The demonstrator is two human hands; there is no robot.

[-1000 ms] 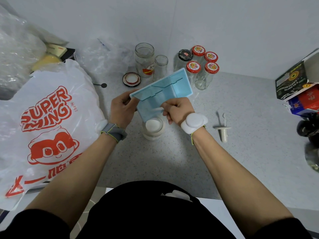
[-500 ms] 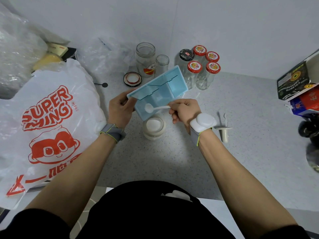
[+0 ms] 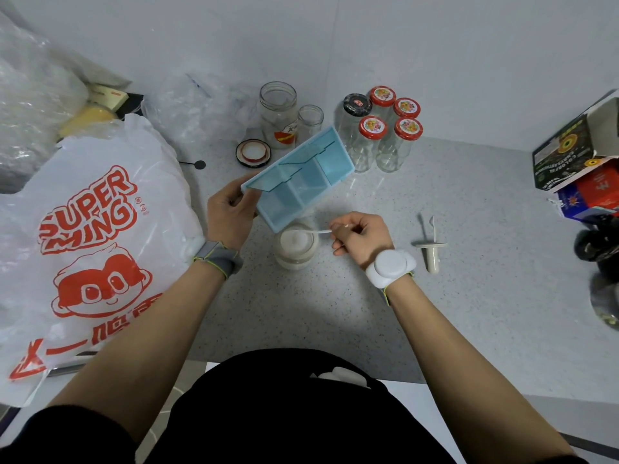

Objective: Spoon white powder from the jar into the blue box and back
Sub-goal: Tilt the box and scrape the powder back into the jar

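My left hand [image 3: 227, 216] grips the left end of the blue box [image 3: 301, 182], a light blue compartment tray held tilted above the counter with its open side toward me. Just below its near corner stands the open jar [image 3: 296, 244] of white powder. My right hand [image 3: 360, 234] pinches the handle of a small white spoon [image 3: 316, 232], whose bowl reaches left over the jar's mouth, at the powder's surface.
A large white plastic bag [image 3: 90, 236] with red print fills the left. Empty glass jars [image 3: 278, 112], a loose lid [image 3: 253, 154] and several red-lidded bottles [image 3: 390, 135] stand at the back. A white plastic tool [image 3: 432, 252] lies right of my hand; cardboard boxes [image 3: 576, 162] sit far right.
My right hand has drawn the spoon out of the blue box and lowered it to the jar's mouth. The box has tipped and swung slightly up and back in my left hand.
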